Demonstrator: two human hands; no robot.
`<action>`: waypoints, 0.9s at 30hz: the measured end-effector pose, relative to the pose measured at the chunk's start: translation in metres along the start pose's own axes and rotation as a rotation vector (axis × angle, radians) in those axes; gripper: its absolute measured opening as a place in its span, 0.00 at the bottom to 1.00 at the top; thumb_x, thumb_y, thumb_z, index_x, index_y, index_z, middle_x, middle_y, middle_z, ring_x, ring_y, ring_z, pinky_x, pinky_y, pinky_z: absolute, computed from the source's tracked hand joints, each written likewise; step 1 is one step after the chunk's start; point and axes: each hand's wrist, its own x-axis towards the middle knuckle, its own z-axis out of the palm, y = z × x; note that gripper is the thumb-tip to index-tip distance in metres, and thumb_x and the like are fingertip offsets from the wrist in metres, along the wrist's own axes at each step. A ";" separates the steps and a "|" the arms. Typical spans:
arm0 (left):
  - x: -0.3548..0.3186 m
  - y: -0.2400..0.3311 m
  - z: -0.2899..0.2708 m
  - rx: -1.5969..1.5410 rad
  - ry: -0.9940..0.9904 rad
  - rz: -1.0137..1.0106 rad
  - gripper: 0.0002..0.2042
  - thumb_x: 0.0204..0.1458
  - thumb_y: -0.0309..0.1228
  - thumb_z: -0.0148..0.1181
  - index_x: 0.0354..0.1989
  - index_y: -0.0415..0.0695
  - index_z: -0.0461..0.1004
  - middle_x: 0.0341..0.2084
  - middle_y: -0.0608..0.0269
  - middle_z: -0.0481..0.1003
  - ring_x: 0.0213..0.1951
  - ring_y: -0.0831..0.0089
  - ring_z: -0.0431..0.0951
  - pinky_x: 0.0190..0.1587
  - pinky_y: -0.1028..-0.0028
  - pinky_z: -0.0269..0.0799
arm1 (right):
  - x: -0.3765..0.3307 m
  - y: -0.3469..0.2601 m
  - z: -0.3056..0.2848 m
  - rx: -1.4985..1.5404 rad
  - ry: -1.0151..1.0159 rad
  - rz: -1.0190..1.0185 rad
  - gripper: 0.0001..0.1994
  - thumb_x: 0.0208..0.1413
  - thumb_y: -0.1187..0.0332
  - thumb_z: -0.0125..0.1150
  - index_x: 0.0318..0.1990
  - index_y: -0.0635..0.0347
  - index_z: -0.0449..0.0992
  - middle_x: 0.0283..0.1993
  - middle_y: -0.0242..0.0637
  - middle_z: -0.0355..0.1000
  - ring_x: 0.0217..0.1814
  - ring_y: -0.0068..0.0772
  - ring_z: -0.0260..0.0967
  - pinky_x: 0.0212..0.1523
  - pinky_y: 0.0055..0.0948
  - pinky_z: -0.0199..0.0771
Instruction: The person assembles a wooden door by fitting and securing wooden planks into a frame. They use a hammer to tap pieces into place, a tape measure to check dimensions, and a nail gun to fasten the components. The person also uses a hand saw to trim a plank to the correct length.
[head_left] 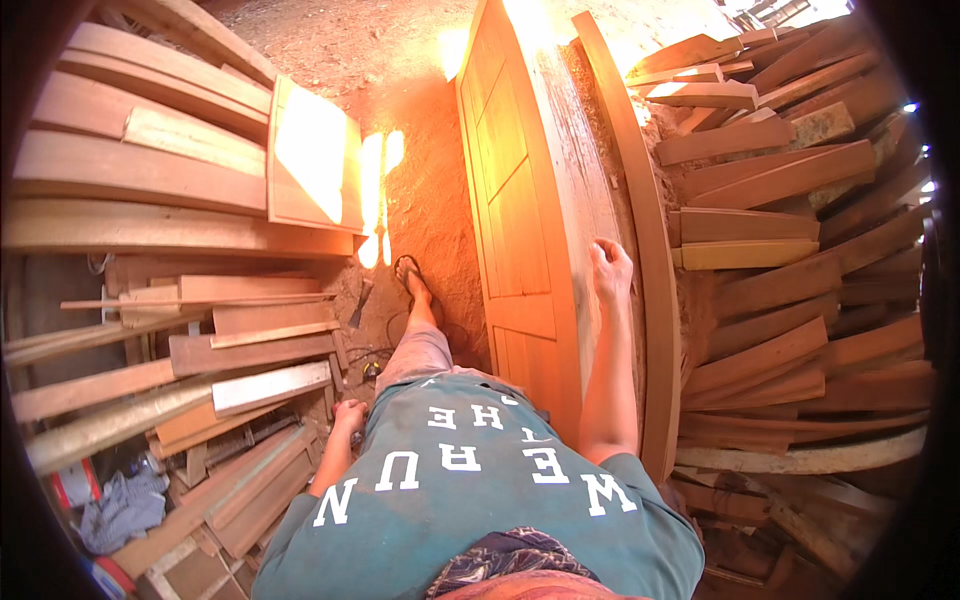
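Head view, looking straight down the person's front: a tall orange-brown panelled wooden door (520,210) stands on its long edge on the red dirt floor (420,200), its long axis running away from the person toward the top of the picture. The right hand (611,270) rests on the door's pale upper edge, fingers curled down over it in a loose hold rather than a tight clamp, the forearm reaching forward along that edge. A curved brown wooden rail (650,250) lies just beside the door on its right, touching or nearly touching it; I cannot tell which. The left hand (349,415) hangs low at the person's left side, well apart from the door, fingers drawn together into a loose fist with nothing visibly in it. The right hand is clearly the nearer one to the door. Stacked pale wooden planks (180,350) fill the left side, and a heap of reddish board offcuts (780,260) fills the right. One sandalled foot (412,280) stands on the dirt just left of the door.
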 end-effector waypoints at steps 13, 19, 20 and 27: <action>0.100 0.323 -0.131 -0.187 0.031 0.249 0.23 0.59 0.33 0.61 0.61 0.37 0.69 0.46 0.55 0.78 0.40 0.70 0.79 0.45 0.69 0.76 | 0.153 -0.007 0.108 -0.073 0.107 0.257 0.12 0.58 0.67 0.67 0.44 0.66 0.83 0.36 0.32 0.79 0.39 0.22 0.70 0.42 0.26 0.70; 0.131 0.343 -0.163 -0.230 0.066 0.138 0.24 0.59 0.34 0.61 0.61 0.38 0.68 0.47 0.53 0.77 0.39 0.70 0.79 0.40 0.70 0.76 | 0.164 -0.008 0.109 -0.175 0.132 0.214 0.09 0.62 0.67 0.62 0.35 0.64 0.81 0.28 0.27 0.74 0.31 0.20 0.67 0.33 0.25 0.67; 0.135 0.337 -0.161 -0.222 0.059 0.106 0.24 0.59 0.34 0.62 0.61 0.38 0.69 0.47 0.53 0.77 0.39 0.70 0.79 0.38 0.70 0.76 | 0.167 0.000 0.106 -0.137 0.203 0.238 0.10 0.63 0.66 0.60 0.34 0.63 0.80 0.27 0.28 0.74 0.30 0.21 0.67 0.33 0.25 0.67; 0.110 0.347 -0.138 -0.163 -0.047 -0.037 0.23 0.57 0.34 0.62 0.59 0.39 0.70 0.43 0.57 0.79 0.34 0.72 0.79 0.34 0.70 0.75 | 0.212 -0.024 0.116 -0.076 0.339 0.379 0.10 0.66 0.64 0.53 0.41 0.63 0.74 0.28 0.33 0.72 0.29 0.28 0.71 0.34 0.28 0.70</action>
